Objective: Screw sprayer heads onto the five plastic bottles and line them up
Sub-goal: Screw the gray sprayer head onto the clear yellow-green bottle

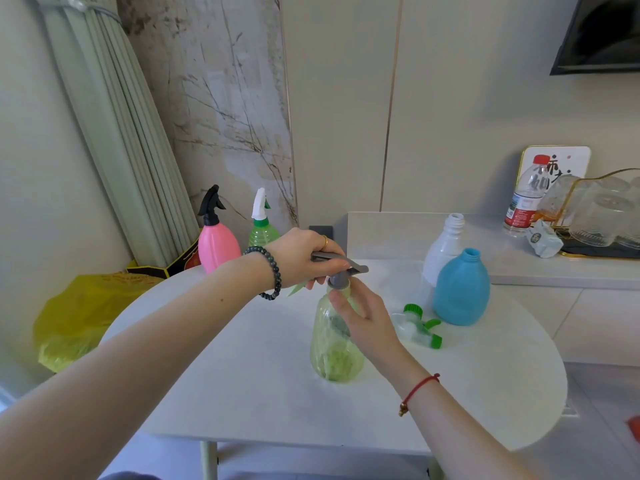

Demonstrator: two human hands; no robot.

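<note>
Yellow-green bottle (334, 344) upright at centre of white table (242, 375). Grey sprayer head (341, 268) seated on its neck. Left hand (301, 259) grips sprayer head from above, fingers curled around it. Right hand (363, 318) at bottle neck, fingertips pinching grey collar. Pink bottle (218, 245) and green bottle (262, 232), both with sprayers fitted, side by side at far left table edge. Blue bottle (462, 291) and white bottle (445, 247) uncapped, to right. Loose green-and-white sprayer head (420, 327) lies just beside blue bottle.

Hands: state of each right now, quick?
Left hand: closed on the grey sprayer head.
Right hand: fingers on the green bottle neck, steadying it.
</note>
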